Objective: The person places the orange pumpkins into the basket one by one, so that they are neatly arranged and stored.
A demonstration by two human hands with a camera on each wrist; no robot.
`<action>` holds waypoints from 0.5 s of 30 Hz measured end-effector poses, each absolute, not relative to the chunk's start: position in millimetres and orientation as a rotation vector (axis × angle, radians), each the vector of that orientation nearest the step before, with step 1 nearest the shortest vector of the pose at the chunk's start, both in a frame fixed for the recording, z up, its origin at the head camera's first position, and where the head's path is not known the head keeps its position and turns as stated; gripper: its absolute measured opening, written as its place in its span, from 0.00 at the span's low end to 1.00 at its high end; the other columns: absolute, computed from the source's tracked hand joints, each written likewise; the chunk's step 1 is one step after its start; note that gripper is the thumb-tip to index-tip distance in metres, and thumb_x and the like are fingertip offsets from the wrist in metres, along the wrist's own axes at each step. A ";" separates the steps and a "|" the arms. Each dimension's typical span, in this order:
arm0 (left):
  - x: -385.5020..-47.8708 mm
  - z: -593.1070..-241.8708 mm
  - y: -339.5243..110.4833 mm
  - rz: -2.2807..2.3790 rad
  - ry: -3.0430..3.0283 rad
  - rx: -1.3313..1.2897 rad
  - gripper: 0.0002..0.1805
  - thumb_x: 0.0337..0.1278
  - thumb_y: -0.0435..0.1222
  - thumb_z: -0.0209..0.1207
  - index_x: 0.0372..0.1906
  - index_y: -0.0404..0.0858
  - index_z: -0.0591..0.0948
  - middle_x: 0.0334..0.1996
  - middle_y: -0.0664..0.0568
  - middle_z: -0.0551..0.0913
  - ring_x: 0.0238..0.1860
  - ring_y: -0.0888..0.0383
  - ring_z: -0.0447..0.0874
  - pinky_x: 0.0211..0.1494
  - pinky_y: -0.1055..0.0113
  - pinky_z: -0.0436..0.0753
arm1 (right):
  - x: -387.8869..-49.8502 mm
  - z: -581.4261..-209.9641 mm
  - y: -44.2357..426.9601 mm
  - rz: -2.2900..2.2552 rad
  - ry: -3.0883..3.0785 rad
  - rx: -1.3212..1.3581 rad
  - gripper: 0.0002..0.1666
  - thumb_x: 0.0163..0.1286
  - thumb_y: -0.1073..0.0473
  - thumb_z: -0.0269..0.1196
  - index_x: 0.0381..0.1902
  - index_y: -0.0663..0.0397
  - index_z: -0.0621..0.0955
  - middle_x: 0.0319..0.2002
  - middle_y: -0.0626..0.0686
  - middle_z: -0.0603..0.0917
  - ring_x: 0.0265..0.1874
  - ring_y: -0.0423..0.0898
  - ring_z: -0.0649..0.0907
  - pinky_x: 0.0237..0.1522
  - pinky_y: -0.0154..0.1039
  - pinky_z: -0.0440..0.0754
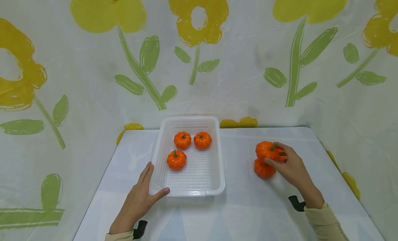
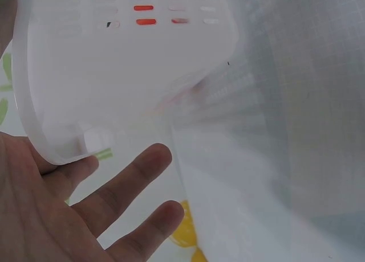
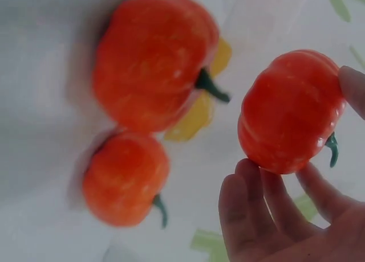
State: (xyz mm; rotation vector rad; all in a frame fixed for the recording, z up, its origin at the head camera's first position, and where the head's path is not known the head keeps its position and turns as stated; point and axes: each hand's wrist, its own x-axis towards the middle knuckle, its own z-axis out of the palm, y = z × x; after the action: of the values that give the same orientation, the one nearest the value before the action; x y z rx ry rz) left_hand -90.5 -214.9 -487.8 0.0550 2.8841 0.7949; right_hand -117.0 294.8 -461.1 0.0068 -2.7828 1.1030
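My right hand [image 1: 292, 166] pinches an orange pumpkin [image 1: 266, 150] between thumb and fingers; the right wrist view shows this pumpkin [image 3: 291, 111] held by the hand [image 3: 285, 222]. Two more pumpkins are by it: one [image 1: 263, 169] nearer the front and one [image 1: 282, 156] partly hidden behind the fingers. My left hand [image 1: 138, 199] lies at the front left corner of a white basket [image 1: 220, 165], fingers extended along its side and thumb at the front rim. In the left wrist view the fingers [image 2: 122, 188] are spread beside the basket wall [image 2: 125, 62].
Three pumpkins sit inside the basket, two toward the back [image 1: 182, 140] [image 1: 202, 140] and one at the left [image 1: 176, 160]. The white table [image 1: 242, 213] reaches back to a flower-printed cloth [image 1: 242, 78].
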 end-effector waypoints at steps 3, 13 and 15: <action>-90.9 -488.1 -214.8 0.801 2.883 0.055 0.66 0.49 0.73 0.60 0.83 0.45 0.42 0.82 0.45 0.42 0.66 0.33 0.71 0.64 0.35 0.73 | -124.7 -460.7 282.9 1.149 -2.767 0.054 0.50 0.65 0.38 0.70 0.76 0.56 0.66 0.66 0.62 0.73 0.57 0.62 0.76 0.56 0.64 0.78; -90.4 -488.8 -214.9 0.818 2.888 0.060 0.65 0.50 0.72 0.60 0.83 0.46 0.42 0.82 0.47 0.42 0.65 0.34 0.72 0.64 0.36 0.73 | -150.9 -453.1 237.5 1.182 -2.751 0.141 0.51 0.61 0.35 0.72 0.74 0.52 0.69 0.66 0.59 0.73 0.57 0.58 0.77 0.52 0.56 0.82; -90.2 -488.6 -215.1 0.819 2.892 0.064 0.65 0.51 0.72 0.61 0.83 0.46 0.42 0.82 0.47 0.42 0.65 0.33 0.72 0.64 0.36 0.73 | -155.2 -450.4 227.1 1.201 -2.737 0.155 0.51 0.60 0.36 0.73 0.74 0.52 0.70 0.66 0.58 0.74 0.57 0.56 0.77 0.52 0.54 0.82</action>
State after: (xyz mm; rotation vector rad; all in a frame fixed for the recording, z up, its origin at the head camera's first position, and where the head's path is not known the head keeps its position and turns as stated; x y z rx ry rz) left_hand -90.2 -215.1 -488.6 0.0641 2.8918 0.8189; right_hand -155.2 227.1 -450.4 0.1551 -2.7374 1.2014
